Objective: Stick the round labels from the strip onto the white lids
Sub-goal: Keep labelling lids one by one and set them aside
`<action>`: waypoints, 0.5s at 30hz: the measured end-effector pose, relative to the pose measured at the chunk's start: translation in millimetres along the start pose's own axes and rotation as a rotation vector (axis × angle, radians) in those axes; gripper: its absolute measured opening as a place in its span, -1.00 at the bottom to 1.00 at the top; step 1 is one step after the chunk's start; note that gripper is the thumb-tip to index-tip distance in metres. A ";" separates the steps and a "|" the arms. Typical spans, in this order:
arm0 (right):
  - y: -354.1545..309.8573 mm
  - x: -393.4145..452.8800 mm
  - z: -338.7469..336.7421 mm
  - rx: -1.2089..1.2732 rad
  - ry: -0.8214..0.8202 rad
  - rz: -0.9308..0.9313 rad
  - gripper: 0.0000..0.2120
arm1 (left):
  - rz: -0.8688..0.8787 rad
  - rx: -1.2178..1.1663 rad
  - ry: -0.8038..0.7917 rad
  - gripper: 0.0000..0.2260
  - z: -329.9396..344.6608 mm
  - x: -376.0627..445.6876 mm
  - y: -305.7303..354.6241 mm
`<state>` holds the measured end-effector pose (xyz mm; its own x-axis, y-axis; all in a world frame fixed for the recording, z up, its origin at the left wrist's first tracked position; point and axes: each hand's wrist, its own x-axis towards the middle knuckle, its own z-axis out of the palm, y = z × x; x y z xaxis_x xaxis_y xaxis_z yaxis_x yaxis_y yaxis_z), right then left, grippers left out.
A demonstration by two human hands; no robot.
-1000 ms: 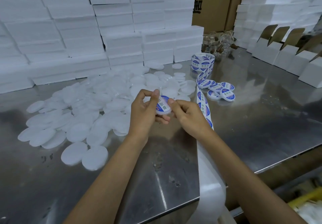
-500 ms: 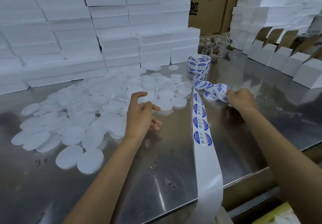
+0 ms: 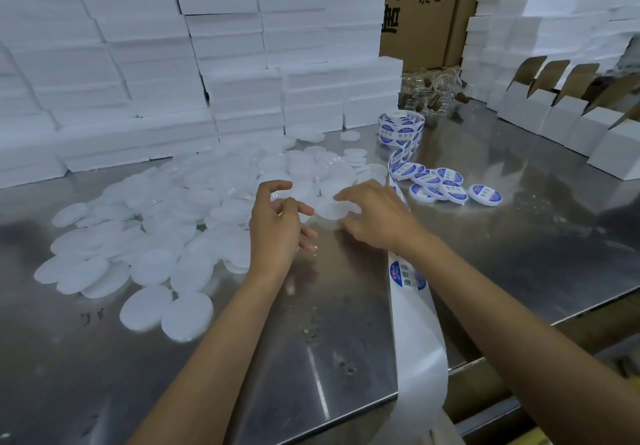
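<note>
A heap of plain white lids (image 3: 156, 237) covers the left and middle of the steel table (image 3: 519, 237). My right hand (image 3: 377, 218) pinches one white lid (image 3: 329, 207) at the heap's near edge, thumb above and fingers below. My left hand (image 3: 277, 230) hovers just left of it, fingers spread and holding nothing. The label strip (image 3: 405, 276) runs from its roll (image 3: 401, 126) under my right wrist and over the table's front edge, with a blue-and-white round label showing on it. Several labelled lids (image 3: 440, 185) lie to the right of my right hand.
Stacks of white foam blocks (image 3: 242, 64) wall off the back and left. Brown cardboard cartons (image 3: 422, 12) stand behind them, with clear jars (image 3: 429, 95) below. Open white cartons (image 3: 571, 115) line the right side. The table's front edge (image 3: 346, 413) is close to me.
My right hand left the labelled lid with the group on the right, then came back left to the heap and closed on a plain lid. My left hand stayed open by the heap.
</note>
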<state>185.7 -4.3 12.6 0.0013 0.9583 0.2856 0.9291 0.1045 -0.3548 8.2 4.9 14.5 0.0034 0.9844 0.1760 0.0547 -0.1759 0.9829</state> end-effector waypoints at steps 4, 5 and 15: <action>-3.6 9.6 11.5 -0.037 -0.006 -0.008 -0.66 | 0.008 0.000 0.004 -0.71 -0.4 1.2 -0.3; -2.8 10.4 11.1 -0.060 0.015 -0.018 -0.69 | 0.007 -0.006 0.003 -0.70 -0.7 1.4 -0.5; -20.5 -17.9 -22.5 0.860 -0.145 0.111 -0.83 | -0.027 -0.078 -0.220 -0.80 2.8 -3.9 3.5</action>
<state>174.9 -29.6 34.9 -0.0261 0.9930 0.1151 0.3259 0.1173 -0.9381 11.1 0.5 17.1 0.2209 0.9650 0.1416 -0.0192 -0.1409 0.9898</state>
